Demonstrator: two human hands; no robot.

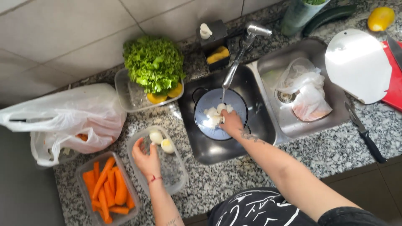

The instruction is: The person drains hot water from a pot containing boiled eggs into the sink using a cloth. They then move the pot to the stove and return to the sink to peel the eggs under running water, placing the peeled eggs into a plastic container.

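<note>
While the right hand (231, 122) closes around white pieces (215, 115) in the colander (240, 104) under the tap (236, 62), the left hand (145, 158), open and empty, reaches toward two eggs (161, 141) left in the tub (178, 178).

A speckled grey stone counter (335, 150) is seen from above; a steel double sink (268, 125) is set into it, with a tap (240, 52) over the left bowl; the wall (63, 33) behind is covered in big pale tiles; soft daylight is spread over everything.

Lettuce (154, 62), carrots (106, 188), knife (365, 134), white bag (67, 115).
</note>
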